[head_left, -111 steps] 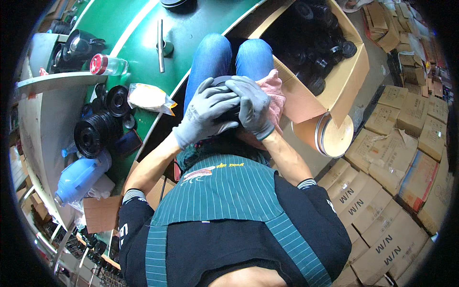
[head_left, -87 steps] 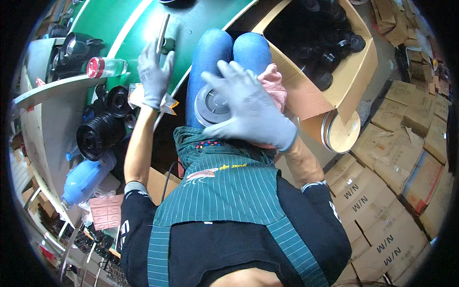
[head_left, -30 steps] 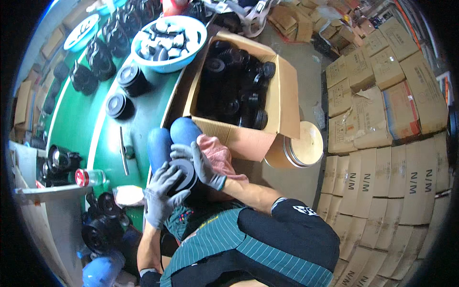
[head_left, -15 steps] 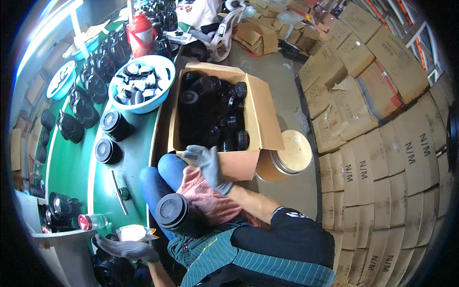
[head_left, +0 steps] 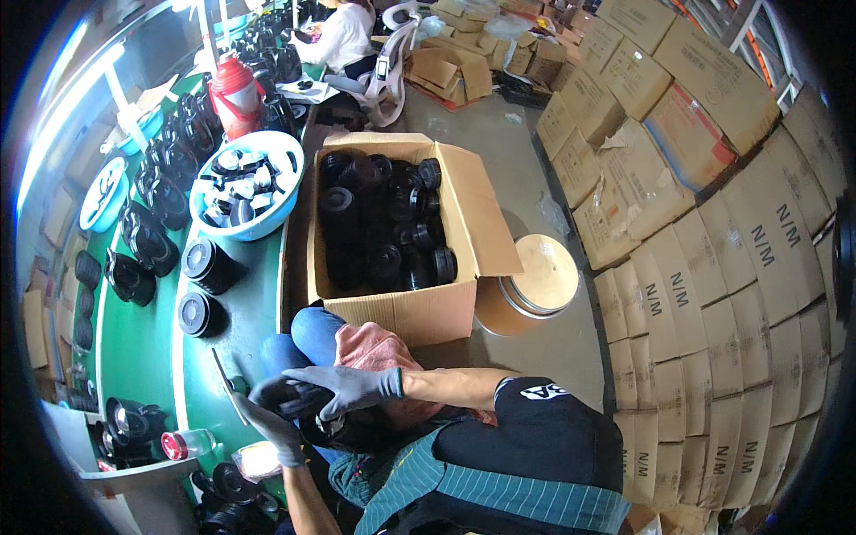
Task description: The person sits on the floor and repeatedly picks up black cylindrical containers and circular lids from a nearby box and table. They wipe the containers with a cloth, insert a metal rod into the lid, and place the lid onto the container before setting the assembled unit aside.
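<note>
A black round part [head_left: 343, 430] rests on my lap, over my blue jeans and beside a pink cloth [head_left: 379, 346]. My right hand [head_left: 346, 390], in a grey glove, lies across the top of the part with its fingers stretched to the left. My left hand [head_left: 270, 424], also gloved, grips the part's left edge from below. Most of the part is hidden under the two hands. A thin rod [head_left: 228, 385] lies on the green table [head_left: 143, 348] just left of my left hand.
An open cardboard box [head_left: 406, 312] full of black round parts stands in front of my knees. A round drum [head_left: 535, 285] sits to its right, and stacked cartons [head_left: 713, 267] beyond. A blue basin [head_left: 267, 223], black parts and a red flask [head_left: 234, 85] are on the table. Another person [head_left: 343, 31] sits far ahead.
My left hand has come back from the table's low left side to the part. My right hand has dropped from near the box onto the part. The view has tilted further forward.
</note>
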### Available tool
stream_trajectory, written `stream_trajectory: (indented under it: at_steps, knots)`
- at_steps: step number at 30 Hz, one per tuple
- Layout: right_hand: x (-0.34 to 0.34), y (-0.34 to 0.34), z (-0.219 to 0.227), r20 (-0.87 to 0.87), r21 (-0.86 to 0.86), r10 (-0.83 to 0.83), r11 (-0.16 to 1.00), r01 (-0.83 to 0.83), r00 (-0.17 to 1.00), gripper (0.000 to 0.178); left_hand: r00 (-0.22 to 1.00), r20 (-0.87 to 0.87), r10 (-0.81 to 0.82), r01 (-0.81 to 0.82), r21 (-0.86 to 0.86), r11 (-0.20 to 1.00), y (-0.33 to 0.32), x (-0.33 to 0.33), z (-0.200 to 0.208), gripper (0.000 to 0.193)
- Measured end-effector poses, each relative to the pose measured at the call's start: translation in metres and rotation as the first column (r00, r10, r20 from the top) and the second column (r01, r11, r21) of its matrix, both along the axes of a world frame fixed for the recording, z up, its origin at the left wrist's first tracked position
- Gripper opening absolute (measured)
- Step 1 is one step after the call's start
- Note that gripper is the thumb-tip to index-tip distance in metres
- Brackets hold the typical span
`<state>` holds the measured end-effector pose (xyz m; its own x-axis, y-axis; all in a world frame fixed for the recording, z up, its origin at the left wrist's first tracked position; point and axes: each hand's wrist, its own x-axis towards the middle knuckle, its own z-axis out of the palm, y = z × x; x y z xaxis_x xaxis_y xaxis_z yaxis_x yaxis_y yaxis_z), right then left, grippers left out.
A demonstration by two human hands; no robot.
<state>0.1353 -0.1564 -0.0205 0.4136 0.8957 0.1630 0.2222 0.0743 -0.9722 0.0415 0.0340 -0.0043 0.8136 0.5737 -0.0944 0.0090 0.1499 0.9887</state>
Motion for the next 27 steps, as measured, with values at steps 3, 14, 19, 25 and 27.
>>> stream_trajectory:
  at_steps: [3, 14, 19, 25, 27]
  knots:
    - [-0.001, 0.004, -0.004, 0.136, -0.065, -0.048, 0.996, 0.057, 0.990, 0.130, 0.994, -0.093, 0.057, -0.069, -0.130, 0.989, 0.036, 0.046, 0.006, 0.104]
    - [-0.035, -0.005, 0.036, 0.584, -0.388, 0.299, 0.919, -0.065, 0.755, 0.079, 0.929, 0.271, -0.254, 0.371, -0.684, 0.628, 0.182, 0.127, -0.167, 0.104]
    - [-0.034, -0.011, 0.037, 0.633, -0.318, 0.289, 0.943, -0.099, 0.718, 0.058, 0.970, 0.154, -0.187, 0.240, -0.709, 0.663, 0.181, 0.114, -0.154, 0.089]
    - [-0.037, -0.020, 0.038, 0.698, -0.165, 0.206, 0.978, -0.125, 0.686, 0.050, 0.989, 0.075, -0.131, 0.147, -0.666, 0.732, 0.162, 0.106, -0.124, 0.070]
    - [-0.036, -0.036, 0.026, 0.724, -0.041, 0.072, 0.997, -0.061, 0.686, 0.050, 0.996, 0.076, -0.044, 0.077, -0.502, 0.862, 0.106, 0.098, -0.101, 0.047]
